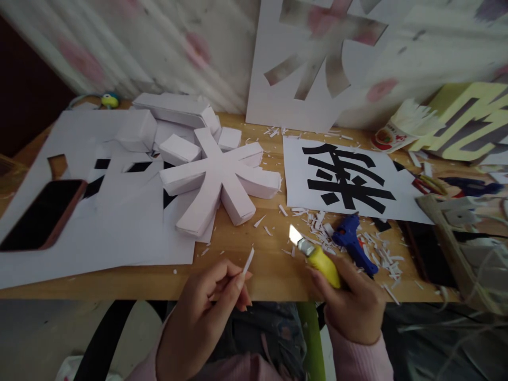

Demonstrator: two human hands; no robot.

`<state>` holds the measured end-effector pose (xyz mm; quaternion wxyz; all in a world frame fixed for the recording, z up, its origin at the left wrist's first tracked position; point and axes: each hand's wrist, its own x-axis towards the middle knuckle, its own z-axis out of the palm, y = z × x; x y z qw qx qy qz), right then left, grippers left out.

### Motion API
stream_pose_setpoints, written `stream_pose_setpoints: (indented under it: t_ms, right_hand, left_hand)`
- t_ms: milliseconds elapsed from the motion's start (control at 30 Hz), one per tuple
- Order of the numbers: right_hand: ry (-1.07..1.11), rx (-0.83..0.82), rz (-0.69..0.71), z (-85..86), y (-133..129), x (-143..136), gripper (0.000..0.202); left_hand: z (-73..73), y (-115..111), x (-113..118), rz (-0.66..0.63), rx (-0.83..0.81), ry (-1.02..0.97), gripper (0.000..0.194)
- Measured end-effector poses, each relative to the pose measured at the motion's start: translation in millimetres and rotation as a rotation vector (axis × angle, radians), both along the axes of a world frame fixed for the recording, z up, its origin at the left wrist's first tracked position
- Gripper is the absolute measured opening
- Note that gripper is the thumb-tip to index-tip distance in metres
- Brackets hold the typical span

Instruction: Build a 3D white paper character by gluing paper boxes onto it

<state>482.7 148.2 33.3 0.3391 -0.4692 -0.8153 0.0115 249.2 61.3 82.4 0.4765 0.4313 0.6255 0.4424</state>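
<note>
Head view: left hand (216,299) pinches 1 thin white strip (248,260) between thumb and fingers, near table (246,286) edge, before white star-like piece (220,172). Right hand (355,299) grips yellow cutter (323,263), blade bare, angled up-left, near blue glue gun (353,243) and paper-like scraps (392,259). 2 likely risks: exposed blade could nick left fingers if hands converge carelessly; strip could drop or bend if pinch slips or over-squeezes.
</note>
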Motion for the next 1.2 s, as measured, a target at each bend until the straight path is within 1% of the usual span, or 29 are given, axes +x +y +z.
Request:
stream_pose_setpoints:
  t_ms: [100,167,267,400,500,567,633,667,733,800,833,900,967,1033,1067,1133,1200]
  right_hand:
    - [0.05,-0.129,0.21,8.5,-10,-19,0.029]
    - [0.063,-0.2,0.292,12.0,-15,-32,0.032]
    - [0.049,-0.239,0.318,13.1,-17,-41,0.034]
    - [0.039,-0.218,0.31,13.3,-16,-39,0.037]
    - [0.052,-0.206,0.316,14.5,-16,-37,0.036]
    - [0.051,-0.196,0.323,14.0,-14,-35,0.035]
    - [0.032,-0.17,0.293,11.5,-11,-31,0.035]
    - [0.019,-0.143,0.247,9.5,-8,-27,0.037]
    - [-0.011,-0.081,0.103,4.8,-1,-18,0.04]
    - [-0.048,-0.048,-0.053,0.4,5,-11,0.046]
    - [-0.067,-0.057,-0.111,-1.4,7,-9,0.05]
    - [-0.09,-0.122,-0.177,-4.1,8,-9,0.056]
    - [-0.054,-0.22,-0.194,-5.7,6,-14,0.058]
    - [0.054,-0.342,-0.175,-5.8,2,-22,0.055]
    - [0.124,-0.407,-0.153,-5.4,0,-26,0.052]
    - [0.228,-0.521,-0.107,-3.8,-3,-33,0.046]
    - [0.21,-0.569,-0.116,-3.0,-4,-38,0.048]
  left_hand:
    - [-2.1,1,0,-0.001,0.011,-0.029,0.026]
    - [-2.1,0,1,-0.004,0.019,-0.009,0.027]
    - [-1.5,-4,2,-0.013,0.034,0.037,0.025]
    - [-1.9,-6,2,-0.026,0.024,0.08,0.025]
    - [-1.1,-6,2,-0.053,-0.016,0.05,0.027]
    - [1.1,-6,2,-0.06,-0.013,0.007,0.029]
    - [4.5,-6,1,-0.064,-0.017,-0.041,0.03]
    - [6.3,-7,1,-0.063,-0.023,-0.058,0.031]
    - [8.8,-9,-1,-0.063,-0.037,-0.065,0.032]
    - [8.3,-10,-3,-0.052,-0.031,-0.067,0.032]
    - [6.7,-10,-3,-0.045,-0.019,-0.066,0.031]
    - [1.2,-9,-2,-0.023,0.026,-0.009,0.028]
    - [-5.3,-7,0,0.036,0.12,0.17,0.02]
    - [-10.5,-6,3,0.108,0.244,0.377,0.01]
    - [-12.0,-5,4,0.126,0.294,0.442,0.01]
    - [-12.8,-4,6,0.111,0.339,0.486,0.011]
    - [-11.9,-4,6,0.096,0.336,0.477,0.013]
